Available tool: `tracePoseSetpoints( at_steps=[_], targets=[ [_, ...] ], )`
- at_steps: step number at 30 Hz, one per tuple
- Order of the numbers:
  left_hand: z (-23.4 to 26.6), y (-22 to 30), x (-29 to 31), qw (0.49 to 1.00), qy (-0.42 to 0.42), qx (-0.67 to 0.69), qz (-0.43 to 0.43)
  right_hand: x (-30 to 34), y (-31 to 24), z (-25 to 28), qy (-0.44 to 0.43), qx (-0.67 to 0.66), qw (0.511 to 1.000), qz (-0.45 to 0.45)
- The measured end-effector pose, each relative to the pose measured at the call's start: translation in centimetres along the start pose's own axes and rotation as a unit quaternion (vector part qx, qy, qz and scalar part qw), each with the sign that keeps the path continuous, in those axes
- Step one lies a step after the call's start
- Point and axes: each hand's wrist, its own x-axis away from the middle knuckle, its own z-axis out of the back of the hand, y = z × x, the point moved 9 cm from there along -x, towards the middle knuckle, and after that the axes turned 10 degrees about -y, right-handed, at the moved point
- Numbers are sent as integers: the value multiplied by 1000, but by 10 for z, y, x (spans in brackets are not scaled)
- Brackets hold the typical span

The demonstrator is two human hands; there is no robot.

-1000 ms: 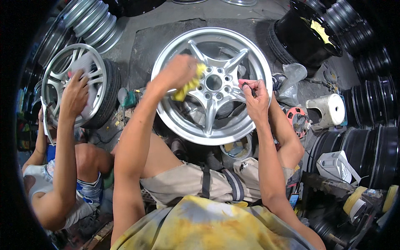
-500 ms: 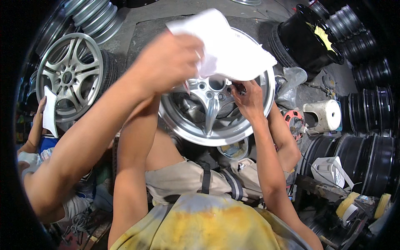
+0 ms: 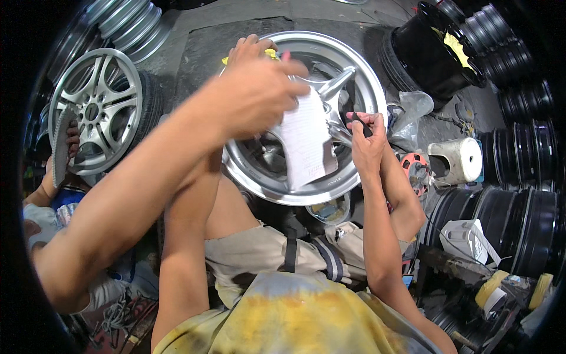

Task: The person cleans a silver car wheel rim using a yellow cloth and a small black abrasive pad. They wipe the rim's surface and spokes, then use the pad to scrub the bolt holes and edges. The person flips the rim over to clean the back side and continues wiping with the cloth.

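A silver alloy wheel (image 3: 373, 76) lies in front of me, its spokes partly covered. My left hand (image 3: 252, 46) is at its far left rim, fingers bent over a yellow sheet (image 3: 271, 53); its palm is hidden behind another person's arm. On the right side of the wheel, my right hand (image 3: 368, 138) pinches a small black piece (image 3: 361, 124). The other person's hand (image 3: 259, 97), blurred, reaches in from the left with a lined, written paper pad (image 3: 308, 141) just beneath it, over the wheel. A pink tip shows beside that hand.
At the left stands another silver wheel (image 3: 127, 85) against a tyre; near it a hand holds a grey pad (image 3: 61, 147). A black wheel barrel (image 3: 415, 56) is at the far right. A white stool (image 3: 457, 162), plastic bag (image 3: 413, 115) and stacked black rims (image 3: 519, 224) line the right.
The other person's paper pad has swung down from above the wheel to over its middle. My right hand has moved from the hub area to the right, with the black piece now visible. My left hand shows now.
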Motion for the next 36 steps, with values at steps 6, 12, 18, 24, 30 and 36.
tracePoseSetpoints(
  at_steps=[6,12,18,24,30,36],
  targets=[
    [-20,-75,0,910,315,35,266,26,22,3,-18,-118,993,-22],
    [-43,59,-52,857,117,491,109,35,30,6,17,-107,994,9],
    [-32,130,-56,895,194,397,63,35,20,5,30,-83,996,33],
    [-30,103,-55,875,207,429,89,10,10,9,58,23,991,120],
    [-7,-35,-5,774,352,474,229,1,-43,12,85,146,985,29],
    [-79,-154,28,633,396,605,276,24,-40,-7,38,71,997,5]
  ],
)
